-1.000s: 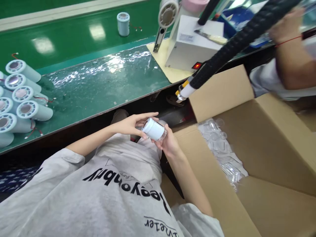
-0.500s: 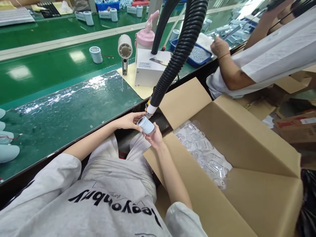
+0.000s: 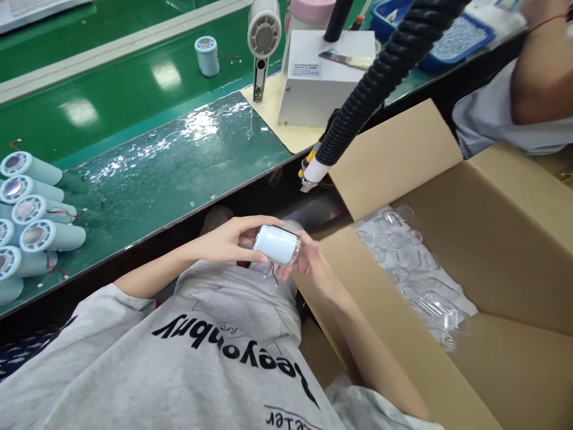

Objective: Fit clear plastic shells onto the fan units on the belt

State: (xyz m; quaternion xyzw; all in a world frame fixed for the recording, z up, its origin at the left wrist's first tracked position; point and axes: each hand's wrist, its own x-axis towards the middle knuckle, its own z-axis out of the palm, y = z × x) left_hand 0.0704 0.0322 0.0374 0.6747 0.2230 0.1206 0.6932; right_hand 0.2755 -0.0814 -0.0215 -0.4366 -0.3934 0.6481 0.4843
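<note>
In the head view, a light-blue cylindrical fan housing point(image 3: 276, 243) lies nearly level above my lap, red and black wires hanging beneath it. My left hand point(image 3: 244, 239) is closed around its left end, thumb below and fingers over the top. At the other end, which has a clear rim, my right hand point(image 3: 308, 257) curls its fingers about the edge; they are slightly blurred. Behind my hands hangs a ribbed black hose point(image 3: 380, 89) with a white nozzle point(image 3: 316, 171), apart from the housing.
Similar blue housings point(image 3: 54, 236) are piled on the green bench point(image 3: 179, 161) at left; another housing point(image 3: 207, 57) stands on the belt. A handheld fan point(image 3: 264, 36) stands near a white box point(image 3: 326, 77). An open carton point(image 3: 394, 322) at right holds clear plastic parts point(image 3: 430, 298). A co-worker's arm point(image 3: 539, 77) shows beyond.
The housing has come away from the hose nozzle, toward my body, and turned so its clear end points right. My right hand has shifted to that end. The view has swung left and down.
</note>
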